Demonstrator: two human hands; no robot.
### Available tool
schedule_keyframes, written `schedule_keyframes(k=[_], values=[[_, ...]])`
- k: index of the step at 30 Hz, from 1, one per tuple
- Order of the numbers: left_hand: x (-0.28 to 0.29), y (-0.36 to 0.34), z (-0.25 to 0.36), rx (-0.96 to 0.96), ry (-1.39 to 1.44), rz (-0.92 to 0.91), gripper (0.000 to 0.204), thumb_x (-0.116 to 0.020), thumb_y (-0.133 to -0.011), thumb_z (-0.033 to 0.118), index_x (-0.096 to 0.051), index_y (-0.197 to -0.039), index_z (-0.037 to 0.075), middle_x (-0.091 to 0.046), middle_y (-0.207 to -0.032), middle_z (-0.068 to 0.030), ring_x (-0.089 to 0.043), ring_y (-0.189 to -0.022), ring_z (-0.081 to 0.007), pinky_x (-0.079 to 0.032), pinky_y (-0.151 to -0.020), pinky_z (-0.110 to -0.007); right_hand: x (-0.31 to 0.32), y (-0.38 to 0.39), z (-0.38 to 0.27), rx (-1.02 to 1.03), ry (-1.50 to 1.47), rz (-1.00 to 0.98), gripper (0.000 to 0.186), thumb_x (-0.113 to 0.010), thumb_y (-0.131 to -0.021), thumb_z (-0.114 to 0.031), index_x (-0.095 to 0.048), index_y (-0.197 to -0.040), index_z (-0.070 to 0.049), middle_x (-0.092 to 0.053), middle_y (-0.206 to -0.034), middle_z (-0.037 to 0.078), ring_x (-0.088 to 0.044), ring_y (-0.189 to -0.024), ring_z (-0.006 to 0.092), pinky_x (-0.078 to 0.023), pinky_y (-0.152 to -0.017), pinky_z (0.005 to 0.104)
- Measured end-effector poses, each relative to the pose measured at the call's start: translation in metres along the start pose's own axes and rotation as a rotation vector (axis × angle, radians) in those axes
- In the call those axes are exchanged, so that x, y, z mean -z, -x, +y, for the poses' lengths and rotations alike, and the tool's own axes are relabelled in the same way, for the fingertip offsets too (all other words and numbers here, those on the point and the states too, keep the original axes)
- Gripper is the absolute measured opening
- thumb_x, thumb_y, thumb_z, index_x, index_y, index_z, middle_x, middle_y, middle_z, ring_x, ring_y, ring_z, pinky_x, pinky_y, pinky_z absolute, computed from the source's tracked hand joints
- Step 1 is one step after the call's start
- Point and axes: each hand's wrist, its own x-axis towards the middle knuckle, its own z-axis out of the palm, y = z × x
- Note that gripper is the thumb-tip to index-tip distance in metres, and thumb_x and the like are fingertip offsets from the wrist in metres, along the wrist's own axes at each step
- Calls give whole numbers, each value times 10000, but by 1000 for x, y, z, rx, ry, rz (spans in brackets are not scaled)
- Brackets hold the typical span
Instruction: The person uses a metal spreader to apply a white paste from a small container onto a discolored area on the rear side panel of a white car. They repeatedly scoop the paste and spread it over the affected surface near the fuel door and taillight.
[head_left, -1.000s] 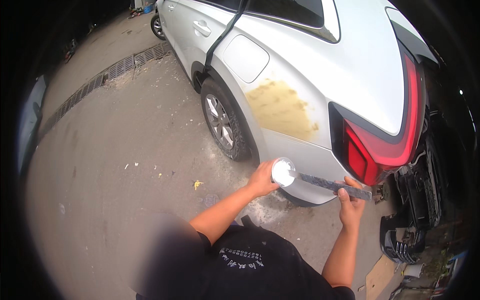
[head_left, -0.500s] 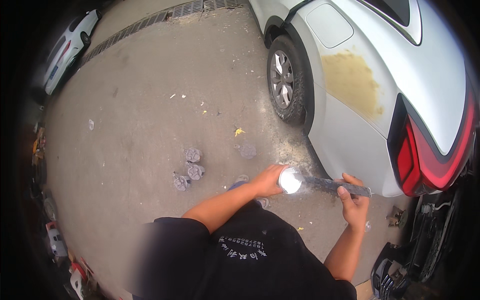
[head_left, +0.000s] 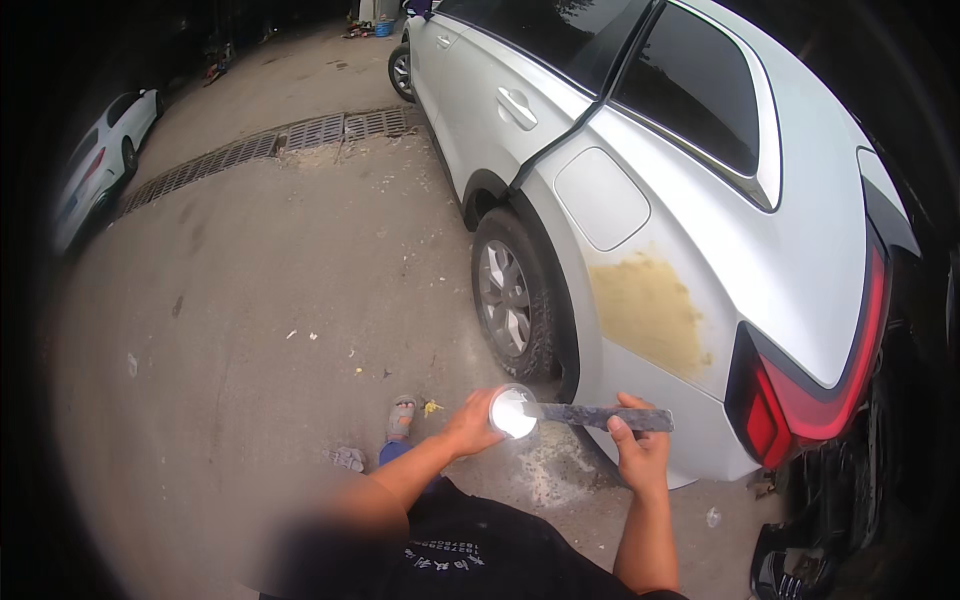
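Observation:
My left hand is wrapped round a small cup with bright white inside; glare hides whether that is liquid. In my right hand, thumb on top, is a long, flat, dark-stained stirring stick. Its far end reaches into the cup's mouth. Both hands are in front of my body, beside the rear side of a white car. A yellowish-tan, filler-like patch covers the panel between the fuel flap and the tail light.
The car's rear wheel stands just beyond my hands. Pale dust lies on the concrete floor. A drain grate crosses farther off, and another white car is at far left. Dark car parts lie at lower right.
My view has tilted up and forward, showing more of the car's side and one of my sandalled feet. The cup and stick stay in my hands, slightly lower and farther left in the picture.

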Motion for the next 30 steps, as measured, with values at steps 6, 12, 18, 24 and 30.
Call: schedule_keyframes(k=[6,12,18,24,30], values=[[87,-121,-92,-126,-10,5,851,-780,-645,147,-375,-1389,69,-472,-1340,-179,-435,-1249,-364,-382,-1050,-427,-97,-113,-2,27,-10,167,412,-667,-889,-133,-522,-1234,40,-661,-1036,128,-602,-915,150,-476,-832,284],[166,-213,-128,-299,-16,40,814,-785,-638,130,-415,-1359,52,-500,-1316,-162,-458,-1226,-363,-394,-1037,-428,-154,-207,-23,26,-13,256,452,-665,-893,-141,-491,-1266,44,-648,-1044,131,-603,-941,164,-484,-858,313],[210,-273,-143,-356,-19,42,790,-773,-635,115,-427,-1340,31,-500,-1308,-166,-447,-1229,-360,-380,-1048,-427,-191,-276,-13,-72,-78,375,450,-630,-904,-125,-471,-1288,45,-584,-1016,89,-619,-879,168,-573,-714,313],[237,-298,-151,-310,-46,6,840,-779,-623,104,-393,-1368,65,-488,-1323,-153,-440,-1243,-357,-390,-1048,-424,-186,-296,-9,-150,-306,552,454,-621,-902,-94,-456,-1306,32,-593,-991,83,-623,-848,165,-568,-712,314],[261,-339,-151,-308,-107,-109,786,-752,-659,108,-406,-1362,48,-477,-1341,-150,-423,-1260,-332,-385,-1051,-401,-189,-314,-9,-10,-188,491,485,-654,-892,-129,-458,-1302,39,-606,-1011,101,-617,-873,160,-560,-720,303]])
